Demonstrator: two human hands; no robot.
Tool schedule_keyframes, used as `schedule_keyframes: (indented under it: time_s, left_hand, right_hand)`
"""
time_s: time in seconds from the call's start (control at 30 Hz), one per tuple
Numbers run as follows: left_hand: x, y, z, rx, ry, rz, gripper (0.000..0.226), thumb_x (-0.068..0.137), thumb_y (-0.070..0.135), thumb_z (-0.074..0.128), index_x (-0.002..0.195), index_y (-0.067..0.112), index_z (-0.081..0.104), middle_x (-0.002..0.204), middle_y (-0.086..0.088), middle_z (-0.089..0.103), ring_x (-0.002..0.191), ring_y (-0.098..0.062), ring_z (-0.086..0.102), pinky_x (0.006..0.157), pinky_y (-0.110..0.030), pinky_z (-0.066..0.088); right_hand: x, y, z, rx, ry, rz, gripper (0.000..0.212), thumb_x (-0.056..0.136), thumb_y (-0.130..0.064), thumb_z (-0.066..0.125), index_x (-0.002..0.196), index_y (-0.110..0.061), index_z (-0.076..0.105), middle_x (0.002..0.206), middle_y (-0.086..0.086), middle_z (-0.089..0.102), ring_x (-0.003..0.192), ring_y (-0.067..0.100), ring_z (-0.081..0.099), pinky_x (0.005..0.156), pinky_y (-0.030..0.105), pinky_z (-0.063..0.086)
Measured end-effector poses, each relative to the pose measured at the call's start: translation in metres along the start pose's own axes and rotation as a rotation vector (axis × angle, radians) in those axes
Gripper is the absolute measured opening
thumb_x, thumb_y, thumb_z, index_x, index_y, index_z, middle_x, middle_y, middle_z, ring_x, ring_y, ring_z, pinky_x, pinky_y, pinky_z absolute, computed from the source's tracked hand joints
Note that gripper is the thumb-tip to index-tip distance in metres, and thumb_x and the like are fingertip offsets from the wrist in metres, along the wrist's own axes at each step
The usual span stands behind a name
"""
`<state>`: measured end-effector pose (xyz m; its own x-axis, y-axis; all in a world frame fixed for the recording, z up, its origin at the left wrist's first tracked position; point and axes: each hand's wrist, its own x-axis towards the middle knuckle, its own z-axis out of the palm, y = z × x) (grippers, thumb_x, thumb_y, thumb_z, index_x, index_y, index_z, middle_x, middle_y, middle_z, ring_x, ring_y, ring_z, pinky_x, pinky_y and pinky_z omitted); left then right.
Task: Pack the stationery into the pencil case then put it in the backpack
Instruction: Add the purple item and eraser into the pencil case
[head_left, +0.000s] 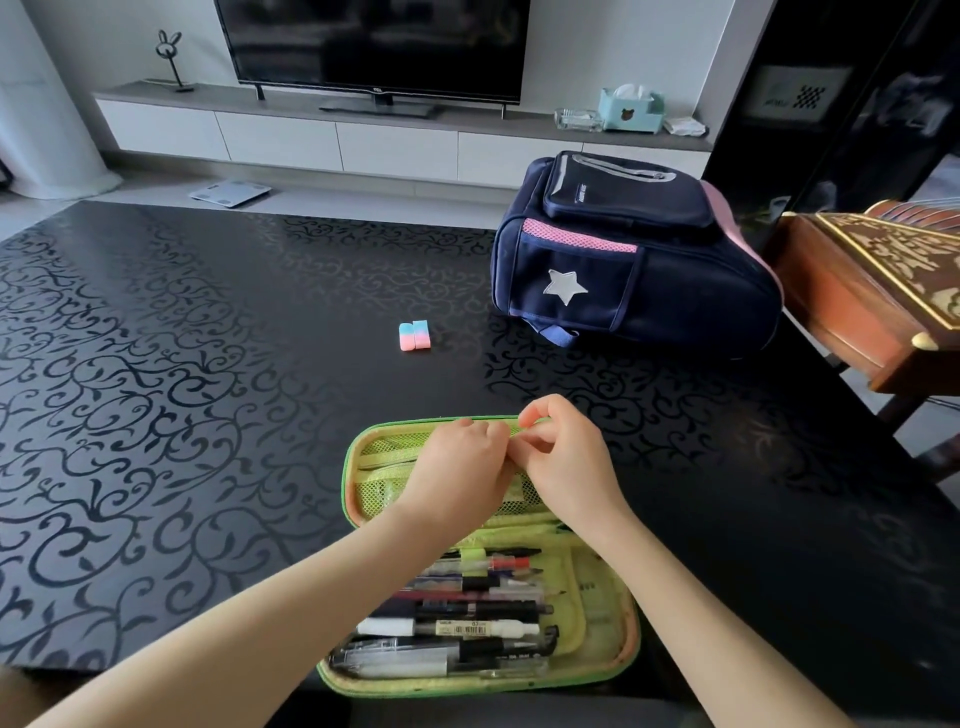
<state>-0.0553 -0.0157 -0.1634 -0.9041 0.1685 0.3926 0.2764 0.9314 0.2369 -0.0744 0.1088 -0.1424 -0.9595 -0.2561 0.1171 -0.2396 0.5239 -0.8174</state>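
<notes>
A green pencil case (363, 457) lies open on the black table near me. Its near half holds several pens (457, 629). Both hands work at the mesh pocket in the lid. My left hand (457, 473) has its fingers curled at the pocket's upper edge. My right hand (561, 457) pinches the same edge close to the lid's rim. What the fingers hold is hidden. Two pink-and-blue erasers (414, 335) lie side by side farther out on the table. A navy backpack (634, 260) with a pink mesh pocket and a silver star lies at the far right.
The black patterned table (182, 364) spreads wide to the left. A carved wooden box (862, 291) stands at the right edge beside the backpack. Beyond the table are a TV on a white cabinet and a scale on the floor.
</notes>
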Motion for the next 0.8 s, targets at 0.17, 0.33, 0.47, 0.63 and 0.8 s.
schedule_keyframes:
  time_s: [0.17, 0.33, 0.47, 0.63, 0.8]
  left_hand:
    - [0.004, 0.0, 0.0, 0.07, -0.097, 0.055, 0.014, 0.091, 0.012, 0.049, 0.077, 0.011, 0.051, 0.073, -0.006, 0.062, 0.064, -0.022, 0.043, 0.061, -0.03, 0.031]
    - [0.002, -0.009, -0.005, -0.032, 0.035, 0.06, 0.034, 0.083, 0.009, 0.054, 0.057, 0.018, 0.033, 0.047, -0.001, 0.048, 0.049, -0.019, 0.034, 0.046, -0.027, 0.034]
    - [-0.003, -0.01, -0.013, -0.021, 0.045, 0.043, 0.038, 0.078, 0.006, 0.06, 0.057, 0.019, 0.032, 0.045, 0.005, 0.04, 0.045, -0.018, 0.035, 0.044, -0.024, 0.029]
    - [-0.034, -0.057, -0.027, 0.011, 0.142, -0.218, 0.034, 0.085, 0.014, 0.056, 0.056, 0.013, 0.037, 0.048, 0.004, 0.043, 0.048, -0.02, 0.04, 0.045, -0.027, 0.032]
    - [-0.058, -0.096, -0.043, 0.054, 0.087, -0.348, 0.037, 0.088, 0.033, 0.056, 0.06, 0.009, 0.053, 0.056, 0.0, 0.054, 0.055, -0.023, 0.049, 0.05, -0.033, 0.042]
  right_hand:
    - [-0.008, 0.017, -0.002, -0.113, 0.056, -0.151, 0.018, 0.087, -0.011, 0.061, 0.103, -0.02, 0.057, 0.089, -0.007, 0.072, 0.082, 0.013, 0.062, 0.077, 0.028, 0.049]
    - [-0.002, 0.038, -0.007, -0.493, 0.232, -0.226, 0.035, 0.083, -0.019, 0.066, 0.117, -0.015, 0.058, 0.104, 0.001, 0.065, 0.095, 0.022, 0.057, 0.074, 0.037, 0.049]
    - [0.007, 0.056, -0.006, -0.406, 0.163, -0.074, 0.023, 0.095, -0.014, 0.046, 0.114, -0.018, 0.058, 0.101, 0.002, 0.061, 0.086, 0.023, 0.058, 0.069, 0.034, 0.045]
    - [0.009, 0.063, -0.003, -0.412, 0.315, -0.079, 0.019, 0.092, -0.002, 0.046, 0.103, -0.008, 0.06, 0.09, 0.006, 0.061, 0.079, 0.023, 0.055, 0.064, 0.03, 0.041]
    - [0.019, 0.058, 0.005, -0.521, 0.291, -0.097, 0.021, 0.088, 0.001, 0.051, 0.105, -0.008, 0.06, 0.091, 0.008, 0.062, 0.081, 0.026, 0.056, 0.062, 0.031, 0.039]
